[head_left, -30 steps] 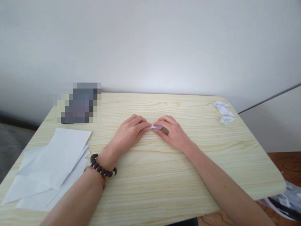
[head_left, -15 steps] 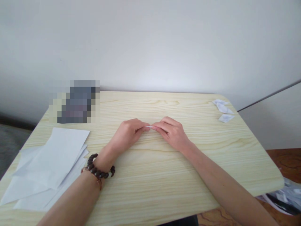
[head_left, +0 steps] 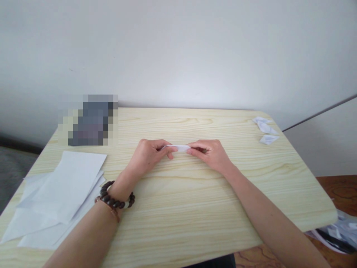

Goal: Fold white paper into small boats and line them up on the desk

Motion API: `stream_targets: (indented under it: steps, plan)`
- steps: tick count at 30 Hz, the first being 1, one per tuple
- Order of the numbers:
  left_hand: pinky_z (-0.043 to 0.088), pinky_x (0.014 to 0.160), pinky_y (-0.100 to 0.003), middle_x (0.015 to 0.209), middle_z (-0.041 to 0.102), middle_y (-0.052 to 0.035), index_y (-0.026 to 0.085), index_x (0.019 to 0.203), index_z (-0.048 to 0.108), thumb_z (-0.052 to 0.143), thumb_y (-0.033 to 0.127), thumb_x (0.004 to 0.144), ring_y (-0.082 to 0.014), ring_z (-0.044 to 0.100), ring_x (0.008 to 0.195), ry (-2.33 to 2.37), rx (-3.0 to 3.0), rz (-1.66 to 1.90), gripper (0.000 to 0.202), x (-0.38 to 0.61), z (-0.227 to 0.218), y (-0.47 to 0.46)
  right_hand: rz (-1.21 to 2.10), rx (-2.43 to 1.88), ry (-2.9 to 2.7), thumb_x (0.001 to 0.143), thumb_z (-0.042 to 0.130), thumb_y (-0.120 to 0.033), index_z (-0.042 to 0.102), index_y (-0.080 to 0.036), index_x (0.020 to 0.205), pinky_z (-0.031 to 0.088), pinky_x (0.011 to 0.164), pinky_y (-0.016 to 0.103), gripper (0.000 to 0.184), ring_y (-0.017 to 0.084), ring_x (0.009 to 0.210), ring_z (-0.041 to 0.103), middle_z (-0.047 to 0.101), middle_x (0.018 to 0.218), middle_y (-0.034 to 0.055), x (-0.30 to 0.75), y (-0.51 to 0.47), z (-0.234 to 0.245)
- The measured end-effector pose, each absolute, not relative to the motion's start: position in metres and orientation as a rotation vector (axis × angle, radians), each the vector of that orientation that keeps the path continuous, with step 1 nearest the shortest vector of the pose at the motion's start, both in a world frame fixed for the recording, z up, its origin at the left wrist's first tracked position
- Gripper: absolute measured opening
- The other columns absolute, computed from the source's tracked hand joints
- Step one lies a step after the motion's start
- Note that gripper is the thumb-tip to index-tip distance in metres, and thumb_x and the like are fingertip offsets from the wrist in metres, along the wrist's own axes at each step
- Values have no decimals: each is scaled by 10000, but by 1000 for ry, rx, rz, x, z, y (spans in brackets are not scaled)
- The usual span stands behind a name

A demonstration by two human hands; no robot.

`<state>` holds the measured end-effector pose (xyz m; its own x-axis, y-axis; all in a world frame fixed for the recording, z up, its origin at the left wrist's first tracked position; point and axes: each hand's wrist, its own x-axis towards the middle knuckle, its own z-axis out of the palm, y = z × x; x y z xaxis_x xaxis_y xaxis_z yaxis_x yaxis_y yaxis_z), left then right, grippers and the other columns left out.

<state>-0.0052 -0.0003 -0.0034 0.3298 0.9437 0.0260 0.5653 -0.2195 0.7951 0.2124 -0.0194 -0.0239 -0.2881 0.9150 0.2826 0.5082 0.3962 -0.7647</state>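
A narrow folded piece of white paper stretches between my two hands above the middle of the table. My left hand pinches its left end between thumb and fingers; a dark beaded bracelet circles that wrist. The right end is pinched by my right hand, its thumb on the near side. My fingers cover both ends of the paper, so its full shape is hidden.
Several loose white sheets overlap at the left of the pale wooden table. Behind them lies a dark pixelated object. Three small folded paper pieces rest at the far right. A plastic bag is on the floor, lower right.
My hands have moved slightly apart, and more of the folded paper now shows between them. Its flat face has turned toward me. The sheets and small folded pieces stay put.
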Motion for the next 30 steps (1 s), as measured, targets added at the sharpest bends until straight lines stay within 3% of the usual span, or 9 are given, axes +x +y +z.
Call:
stream_targets:
  steps: [5, 7, 10, 13, 16, 19, 25, 30]
  plan:
    - [206, 407, -235, 361, 383, 66, 188, 572, 669, 553, 453, 835, -77, 255, 355, 1272, 1917, 677, 391, -6, -3, -1, 823, -1254, -1816, 834, 660, -340, 755, -204, 817, 415, 491, 212, 167, 99, 510, 569, 686, 622, -15, 214, -18, -23]
    - [240, 410, -227, 367, 441, 56, 182, 570, 654, 505, 439, 869, -78, 295, 346, 1244, 1941, 659, 421, -7, -4, 0, 835, -1273, -1803, 840, 651, -347, 750, -198, 805, 400, 472, 209, 182, 95, 479, 545, 653, 569, -23, 213, -18, -23]
    - [346, 470, -207, 484, 616, 16, 170, 608, 661, 446, 414, 907, -94, 467, 415, 1170, 1961, 611, 442, -9, -7, 2, 836, -1267, -1816, 871, 608, -334, 734, -178, 811, 414, 497, 202, 209, 94, 516, 569, 667, 614, -8, 211, -19, -23]
    - [412, 567, -200, 614, 701, -1, 162, 751, 708, 452, 398, 918, -114, 575, 547, 1089, 1962, 582, 387, -10, -9, 3, 826, -1257, -1861, 907, 552, -313, 714, -163, 844, 411, 514, 195, 229, 90, 546, 579, 679, 669, 7, 207, -22, -22]
    - [368, 523, -194, 700, 722, 8, 172, 864, 726, 518, 416, 895, -98, 531, 536, 1051, 1963, 567, 322, -9, -11, 2, 733, -1240, -1951, 904, 560, -301, 702, -169, 823, 380, 509, 193, 210, 77, 523, 526, 654, 646, -5, 204, -25, -21]
    - [290, 454, -205, 614, 667, 25, 174, 817, 732, 534, 421, 889, -78, 422, 451, 1047, 1969, 559, 324, -7, -11, 0, 675, -1218, -1971, 900, 572, -281, 688, -167, 772, 369, 510, 187, 207, 70, 511, 510, 640, 613, -15, 202, -26, -22]
    - [422, 576, -194, 589, 655, 0, 143, 706, 686, 471, 380, 926, -100, 567, 540, 1002, 1904, 610, 388, -6, -9, 0, 758, -1260, -1937, 927, 532, -285, 674, -172, 770, 401, 525, 171, 240, 63, 471, 534, 637, 554, -33, 202, -25, -22]
    - [376, 525, -199, 553, 588, 21, 153, 778, 719, 412, 384, 945, -89, 496, 491, 1077, 1980, 639, 418, -5, -8, 0, 920, -1261, -1849, 951, 474, -331, 669, -177, 922, 466, 591, 180, 250, 94, 581, 625, 678, 628, -11, 205, -23, -23]
